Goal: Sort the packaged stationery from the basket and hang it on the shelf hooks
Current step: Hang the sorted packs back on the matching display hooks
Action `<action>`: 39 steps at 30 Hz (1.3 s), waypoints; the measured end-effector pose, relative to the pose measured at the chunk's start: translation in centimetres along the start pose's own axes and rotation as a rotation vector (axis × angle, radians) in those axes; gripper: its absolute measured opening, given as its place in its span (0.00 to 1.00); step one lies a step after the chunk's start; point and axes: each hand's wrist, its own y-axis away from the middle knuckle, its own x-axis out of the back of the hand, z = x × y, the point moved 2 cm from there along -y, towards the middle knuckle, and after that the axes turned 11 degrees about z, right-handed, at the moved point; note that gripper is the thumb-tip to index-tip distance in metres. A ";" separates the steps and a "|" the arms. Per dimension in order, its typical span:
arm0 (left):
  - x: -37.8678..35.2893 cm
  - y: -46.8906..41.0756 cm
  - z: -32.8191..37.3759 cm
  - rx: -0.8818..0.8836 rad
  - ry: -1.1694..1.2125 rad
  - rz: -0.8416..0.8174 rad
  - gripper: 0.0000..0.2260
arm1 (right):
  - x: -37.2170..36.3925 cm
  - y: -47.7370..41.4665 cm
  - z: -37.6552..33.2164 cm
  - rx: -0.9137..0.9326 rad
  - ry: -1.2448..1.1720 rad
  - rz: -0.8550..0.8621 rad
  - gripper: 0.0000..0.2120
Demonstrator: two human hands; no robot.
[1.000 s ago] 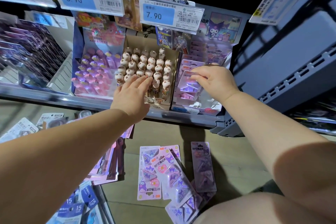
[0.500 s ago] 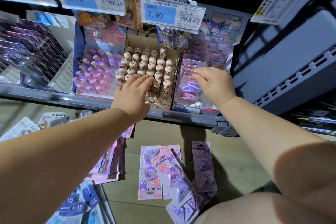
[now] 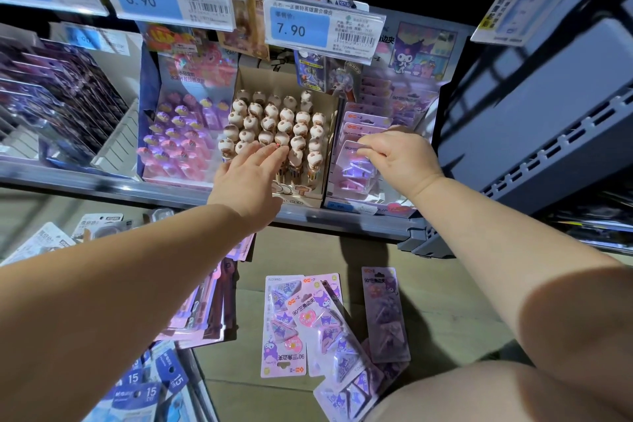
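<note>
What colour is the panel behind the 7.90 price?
Blue, on the 7.90 price tag, clearest in the head view.

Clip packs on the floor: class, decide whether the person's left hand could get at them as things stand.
Probably yes. The left hand lies open over the pens on the shelf, holding nothing; the clip packs lie uncovered below, nothing between.

The shelf before me bears a pink pen box, a cardboard pen box and a clip box at its right end. Clip packs lie on the floor.
</note>
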 end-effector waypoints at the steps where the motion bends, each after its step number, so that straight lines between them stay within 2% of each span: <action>1: 0.0 0.0 0.0 -0.001 -0.001 0.000 0.36 | 0.2 0.0 -0.2 0.015 -0.009 0.026 0.11; 5: 0.0 0.0 -0.1 -0.004 -0.003 0.003 0.36 | 1.2 -0.6 -0.4 0.075 -0.024 0.102 0.15; 8: -0.1 0.0 0.0 -0.003 0.001 0.005 0.36 | 1.4 -0.4 -0.1 0.085 -0.006 0.113 0.11; 14: -0.1 -0.1 0.0 -0.002 0.010 0.006 0.36 | 0.9 -0.3 0.6 0.013 -0.026 0.120 0.10; 22: 0.0 0.0 0.0 -0.002 0.009 0.009 0.36 | 0.4 -0.1 0.7 0.091 -0.021 0.178 0.18; 29: -0.2 0.0 -0.1 -0.007 0.017 0.022 0.36 | 0.4 -0.2 1.2 0.200 0.059 0.222 0.10; 33: -0.3 0.0 -0.2 -0.002 0.022 0.020 0.36 | 0.0 -0.5 0.9 0.173 0.063 0.253 0.16; 39: -0.4 -0.1 -0.2 -0.008 0.020 0.023 0.37 | -0.3 -0.7 1.0 0.141 0.089 0.323 0.14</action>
